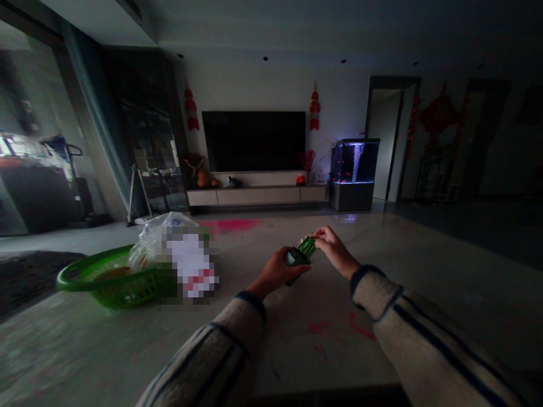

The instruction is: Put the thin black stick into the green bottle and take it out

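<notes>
My left hand [275, 272] is wrapped round a small dark green box [297, 256], held tilted above the table. From the box's upper right end sticks out a brighter green, striped piece [307, 245]. At the tip of that piece my right hand [334, 249] is closed in a pinch. A small pale bit shows by the right fingertips, too small to name. The lower part of the box is partly hidden behind my left fingers and thumb.
On the left of the pale table [263, 356] stands a green plastic basket [123, 293] with a clear plastic bag [163, 226] in it. A blurred-out white and red item [193, 265] is beside it. Pink marks [319, 328] stain the tabletop. Farther off are a TV [254, 141] and an aquarium [355, 161].
</notes>
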The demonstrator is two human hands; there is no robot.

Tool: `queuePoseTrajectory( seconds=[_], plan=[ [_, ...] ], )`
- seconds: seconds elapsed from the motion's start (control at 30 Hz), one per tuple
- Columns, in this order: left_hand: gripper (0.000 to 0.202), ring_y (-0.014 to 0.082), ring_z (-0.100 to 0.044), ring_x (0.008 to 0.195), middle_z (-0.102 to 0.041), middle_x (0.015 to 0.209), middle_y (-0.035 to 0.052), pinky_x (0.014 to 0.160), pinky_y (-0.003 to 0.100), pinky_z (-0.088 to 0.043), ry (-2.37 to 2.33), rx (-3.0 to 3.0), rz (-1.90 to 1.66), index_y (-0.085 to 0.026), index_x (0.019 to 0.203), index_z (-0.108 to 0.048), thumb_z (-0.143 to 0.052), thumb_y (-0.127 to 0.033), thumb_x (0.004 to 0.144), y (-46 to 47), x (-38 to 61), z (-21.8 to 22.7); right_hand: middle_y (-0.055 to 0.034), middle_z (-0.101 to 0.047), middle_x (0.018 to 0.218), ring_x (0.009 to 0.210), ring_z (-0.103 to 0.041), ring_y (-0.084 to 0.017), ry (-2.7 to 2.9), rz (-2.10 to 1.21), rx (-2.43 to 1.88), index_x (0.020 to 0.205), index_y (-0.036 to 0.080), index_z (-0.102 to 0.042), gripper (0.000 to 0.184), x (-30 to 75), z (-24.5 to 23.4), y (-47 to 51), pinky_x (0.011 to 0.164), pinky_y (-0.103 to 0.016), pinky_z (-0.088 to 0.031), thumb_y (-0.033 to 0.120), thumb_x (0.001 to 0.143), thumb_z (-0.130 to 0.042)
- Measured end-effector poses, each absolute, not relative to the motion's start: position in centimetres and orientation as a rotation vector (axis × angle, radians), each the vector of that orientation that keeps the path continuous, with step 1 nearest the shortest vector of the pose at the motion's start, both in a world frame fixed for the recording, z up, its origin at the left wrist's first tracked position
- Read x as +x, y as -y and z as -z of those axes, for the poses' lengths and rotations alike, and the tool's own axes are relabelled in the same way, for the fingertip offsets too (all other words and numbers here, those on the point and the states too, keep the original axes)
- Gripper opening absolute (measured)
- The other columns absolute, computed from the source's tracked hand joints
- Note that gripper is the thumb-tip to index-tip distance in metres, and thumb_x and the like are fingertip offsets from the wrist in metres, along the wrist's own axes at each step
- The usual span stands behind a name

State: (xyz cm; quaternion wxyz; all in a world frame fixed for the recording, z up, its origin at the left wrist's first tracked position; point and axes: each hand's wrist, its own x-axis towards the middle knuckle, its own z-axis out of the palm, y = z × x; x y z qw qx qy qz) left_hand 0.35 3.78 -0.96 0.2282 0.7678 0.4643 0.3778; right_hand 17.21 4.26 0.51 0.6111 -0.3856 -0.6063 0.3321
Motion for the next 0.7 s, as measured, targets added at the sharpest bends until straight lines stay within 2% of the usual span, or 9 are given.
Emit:
queuePoseTrajectory(
  seconds=[0.07, 0.2, 0.33, 0.47, 0.7],
  plan=[
    [0.063, 0.0123, -0.049, 0.059, -0.055, 0.067, -0.0002, 0.051, 0.022, -0.037, -1.284, 2.118, -1.045, -0.014, 0.099, -0.057, -0.066, -0.056, 0.052, -3.82, 0.39, 0.99, -0.0026, -0.06, 0.085, 0.086, -0.056, -0.016, 1.392, -0.809, -0.86, 0.081, 0.02, -0.042, 0.018, 17.11, -0.61, -4.13, 0.078, -0.031, -0.042, 0.026, 0.066, -0.051],
    [0.062, 0.012, -0.049, 0.059, -0.055, 0.068, -0.0001, 0.051, 0.021, -0.038, -1.254, 2.108, -1.033, -0.013, 0.097, -0.057, -0.067, -0.054, 0.052, -3.76, 0.58, 0.96, -0.0028, -0.056, 0.082, 0.077, -0.055, -0.016, 1.397, -0.711, -0.976, 0.083, 0.02, -0.045, 0.03, 16.86, -0.32, -4.29, 0.073, -0.032, -0.043, 0.038, 0.063, -0.058],
    [0.061, 0.0124, -0.05, 0.061, -0.056, 0.069, 0.0001, 0.053, 0.022, -0.039, -1.213, 2.107, -1.032, -0.014, 0.098, -0.056, -0.067, -0.053, 0.053, -3.85, 0.66, 1.17, -0.0026, -0.054, 0.084, 0.078, -0.054, -0.016, 1.41, -0.632, -1.008, 0.083, 0.02, -0.047, 0.028, 16.8, -0.01, -4.43, 0.073, -0.032, -0.043, 0.033, 0.061, -0.057],
    [0.06, 0.0123, -0.051, 0.061, -0.057, 0.07, 0.0001, 0.053, 0.022, -0.039, -1.227, 2.107, -1.017, -0.015, 0.097, -0.057, -0.068, -0.052, 0.052, -3.92, 0.69, 1.29, -0.0029, -0.057, 0.085, 0.083, -0.055, -0.016, 1.429, -0.707, -0.936, 0.086, 0.019, -0.046, 0.025, 16.77, -0.34, -4.07, 0.077, -0.032, -0.042, 0.027, 0.063, -0.051],
    [0.063, 0.0124, -0.05, 0.06, -0.056, 0.068, 0.0002, 0.052, 0.022, -0.038, -1.23, 2.091, -1.009, -0.014, 0.098, -0.056, -0.066, -0.055, 0.052, -3.92, 0.75, 1.29, -0.004, -0.058, 0.084, 0.078, -0.056, -0.016, 1.391, -0.703, -0.971, 0.087, 0.019, -0.047, 0.034, 16.81, -0.32, -4.35, 0.073, -0.032, -0.044, 0.04, 0.063, -0.059]
  ],
)
